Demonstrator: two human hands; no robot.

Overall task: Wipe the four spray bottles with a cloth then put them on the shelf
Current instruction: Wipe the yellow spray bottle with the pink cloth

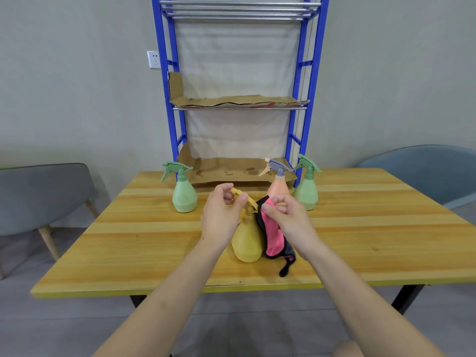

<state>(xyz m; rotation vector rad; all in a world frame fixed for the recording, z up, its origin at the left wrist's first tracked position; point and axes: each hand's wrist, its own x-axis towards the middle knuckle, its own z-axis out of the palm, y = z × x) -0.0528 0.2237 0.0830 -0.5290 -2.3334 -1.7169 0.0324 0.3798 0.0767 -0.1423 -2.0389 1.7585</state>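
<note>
Centrally, on wooden table (103, 240): yellow bottle (246, 240) stood upright, left hand (224, 207) pinching its trigger, right hand (286, 215) gripping pink-black cloth (273, 235) beside its neck. Behind stood left green bottle (184, 197), orange bottle (279, 186) and right green bottle (306, 194), before blue shelf (170, 99) lined with cardboard (231, 101). Grey chair (38, 197) left, blue chair (425, 171) right; socket (153, 59) on wall.

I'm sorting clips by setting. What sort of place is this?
Likely a plain indoor room set up as a work area, home or office unclear: a wooden table with padded chairs beside it, and a blue metal shelf rack lined with cardboard against a plain wall.
</note>
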